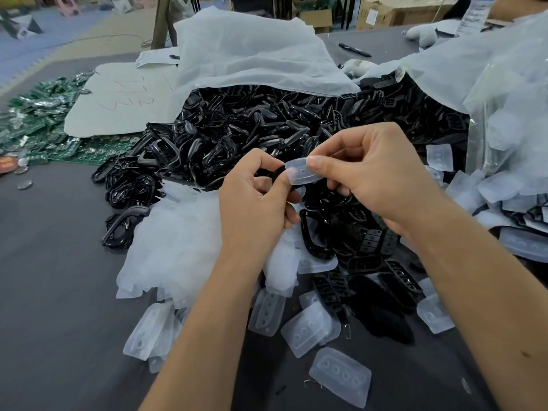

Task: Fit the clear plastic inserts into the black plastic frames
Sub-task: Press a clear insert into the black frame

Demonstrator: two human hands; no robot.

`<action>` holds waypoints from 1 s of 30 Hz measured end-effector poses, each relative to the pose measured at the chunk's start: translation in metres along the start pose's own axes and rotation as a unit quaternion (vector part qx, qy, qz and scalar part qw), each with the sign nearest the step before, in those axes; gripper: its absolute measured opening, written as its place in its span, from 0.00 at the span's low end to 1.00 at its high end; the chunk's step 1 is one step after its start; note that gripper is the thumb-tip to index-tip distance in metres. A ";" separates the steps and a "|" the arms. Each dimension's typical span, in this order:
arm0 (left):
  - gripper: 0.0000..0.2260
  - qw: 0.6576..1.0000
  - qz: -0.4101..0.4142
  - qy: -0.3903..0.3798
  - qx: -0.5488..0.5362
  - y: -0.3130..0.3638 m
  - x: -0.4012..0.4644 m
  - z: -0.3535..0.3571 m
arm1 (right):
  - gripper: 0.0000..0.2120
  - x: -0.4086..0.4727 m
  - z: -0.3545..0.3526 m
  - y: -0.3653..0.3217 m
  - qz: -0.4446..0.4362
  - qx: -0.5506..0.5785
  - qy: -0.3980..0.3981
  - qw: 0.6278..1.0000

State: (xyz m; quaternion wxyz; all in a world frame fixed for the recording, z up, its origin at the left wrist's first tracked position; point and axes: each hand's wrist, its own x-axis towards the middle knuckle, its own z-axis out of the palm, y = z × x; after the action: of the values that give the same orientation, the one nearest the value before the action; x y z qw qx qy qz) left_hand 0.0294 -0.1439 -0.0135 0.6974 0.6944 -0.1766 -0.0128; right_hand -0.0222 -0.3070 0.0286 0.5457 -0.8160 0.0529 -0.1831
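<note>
My right hand (376, 176) pinches a clear plastic insert (301, 172) between thumb and fingers, above the pile. My left hand (255, 200) grips a black plastic frame (277, 174), mostly hidden behind its curled fingers, and its thumb touches the insert's left edge. The insert lies against the frame. Below the hands, several loose clear inserts (308, 327) and black frames (314, 235) lie on the grey table (59, 307).
A big open white bag (252, 54) spills a heap of black frames (237, 129). A second bag (504, 93) at right holds clear inserts. Green circuit boards (35, 120) lie far left, a pen (354, 49) at the back, cardboard boxes beyond.
</note>
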 end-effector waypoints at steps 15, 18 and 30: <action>0.05 1.000 0.000 -0.029 -0.004 0.002 -0.001 0.000 | 0.07 0.000 0.006 0.008 -0.011 -0.056 0.030 0.998; 0.05 1.000 0.001 -0.028 -0.008 0.001 0.000 0.000 | 0.08 0.001 0.010 0.011 -0.006 -0.025 0.031 0.999; 0.11 0.999 0.002 -0.031 -0.023 0.001 0.001 0.000 | 0.09 0.002 0.009 0.017 -0.008 -0.008 0.034 0.999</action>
State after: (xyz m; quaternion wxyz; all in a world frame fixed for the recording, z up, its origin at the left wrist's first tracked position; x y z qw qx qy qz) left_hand 0.0303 -0.1439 -0.0119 0.7073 0.6772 -0.1991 -0.0371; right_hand -0.0150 -0.3070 0.0110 0.5354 -0.8142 0.0665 -0.2146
